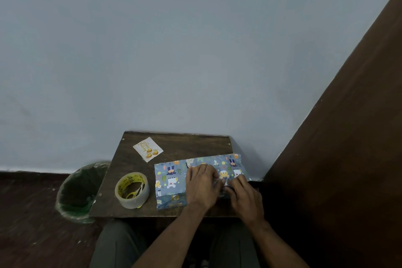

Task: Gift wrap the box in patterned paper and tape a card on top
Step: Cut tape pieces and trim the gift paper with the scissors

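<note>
Box: hidden under patterned paper [174, 177] on the table's [174, 143] right half.
Left hand [201, 183]: fingers flat, pressing the paper.
Right hand [244, 196]: fingertips pinching a fold.
Card [148, 149]: far left.
Tape roll [132, 190]: near left, scissors [133, 193] inside.

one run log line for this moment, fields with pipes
phase: folding paper | left hand and right hand: on patterned paper | card: loose on table | tape roll: idle

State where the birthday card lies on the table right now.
In the head view the card lies flat at the table's far left corner, beyond the tape roll and left of the patterned paper, untouched by either hand.
</note>
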